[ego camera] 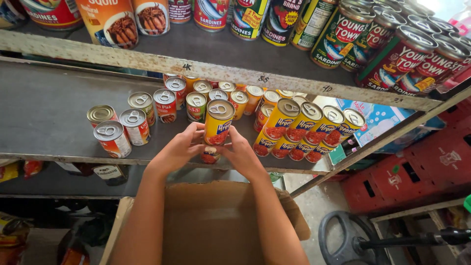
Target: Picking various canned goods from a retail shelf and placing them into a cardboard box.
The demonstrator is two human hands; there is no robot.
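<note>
My left hand point(179, 147) and my right hand point(240, 149) both grip a stack of two yellow-and-red tins point(218, 122) at the front edge of a grey shelf point(44, 113). The upper tin has a pull-ring lid; the lower tin point(211, 155) shows between my fingers. To the right stands a tight row of matching yellow tins point(306, 127), some stacked two high. Left of my hands are red-and-white tins point(114, 138) with pull-ring lids. An open cardboard box point(216, 221) sits below my forearms.
Behind my hands stands a cluster of mixed small tins point(206, 95). The upper shelf point(230, 73) carries larger tins point(392, 54). Red plastic crates point(422, 172) sit at the lower right, next to a black wheel-shaped object point(343, 240). Packets point(14, 235) lie at the lower left.
</note>
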